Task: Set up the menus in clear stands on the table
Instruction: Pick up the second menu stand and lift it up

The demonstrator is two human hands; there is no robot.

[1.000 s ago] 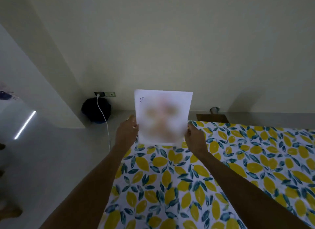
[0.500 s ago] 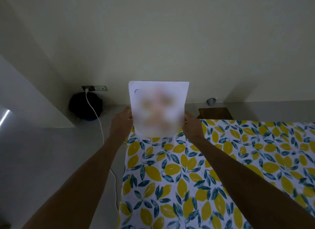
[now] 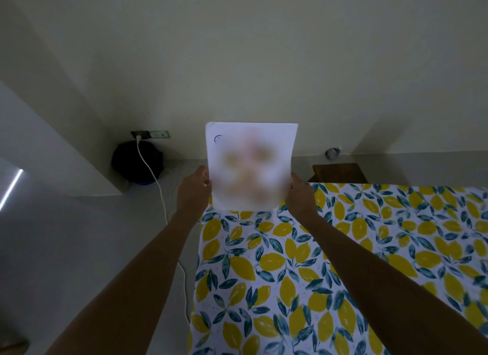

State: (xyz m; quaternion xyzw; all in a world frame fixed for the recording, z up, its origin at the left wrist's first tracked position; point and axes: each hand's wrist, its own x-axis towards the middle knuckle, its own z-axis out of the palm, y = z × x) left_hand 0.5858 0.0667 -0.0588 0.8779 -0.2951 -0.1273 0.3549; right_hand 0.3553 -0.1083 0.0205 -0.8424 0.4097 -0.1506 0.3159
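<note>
A white menu sheet (image 3: 250, 167) with a blurred print stands upright over the far left corner of the table (image 3: 303, 275), which wears a lemon-print cloth. My left hand (image 3: 194, 191) pinches its lower left edge and my right hand (image 3: 299, 193) pinches its lower right edge. Whether a clear stand surrounds the sheet cannot be told; no separate stand shows.
A dark round object (image 3: 137, 161) sits on the floor by the wall, with a white cable (image 3: 161, 196) running from a wall socket (image 3: 150, 134) down past the table's left edge. A brown wooden seat (image 3: 339, 173) stands beyond the table's far edge.
The view has drifted left and down a little, so the sheet sits lower and further right in frame. Both hands keep the same grip on the sheet.
</note>
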